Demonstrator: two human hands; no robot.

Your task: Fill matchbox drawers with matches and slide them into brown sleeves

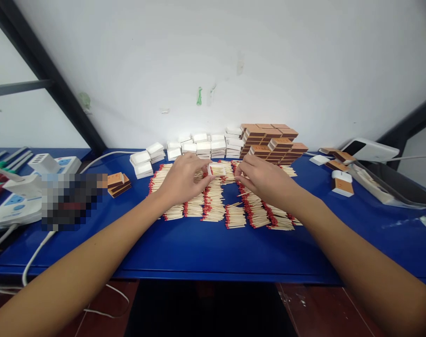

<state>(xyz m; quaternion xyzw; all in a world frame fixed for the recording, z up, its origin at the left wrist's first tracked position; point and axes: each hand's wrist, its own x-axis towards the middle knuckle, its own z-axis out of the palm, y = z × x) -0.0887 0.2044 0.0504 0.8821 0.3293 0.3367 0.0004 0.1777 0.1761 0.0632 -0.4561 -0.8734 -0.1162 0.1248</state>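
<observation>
My left hand [188,177] pinches the left end of a small white matchbox tray [218,169], which has matches in it. Just right of the tray, my right hand [257,177] has its thumb and fingers pressed together over the matches; what they hold, if anything, is too small to make out. Rows of red-tipped matches [213,203] lie below and around both hands. A small separate bundle of matches [235,216] lies nearer the front edge.
White trays [201,146] are stacked along the wall, beside piled brown matchboxes [271,140]. Two loose matchboxes [118,183] lie left. Power strips [18,201] and cables occupy the far left; a white device [370,149], more boxes and a dark pouch [392,185] are at right.
</observation>
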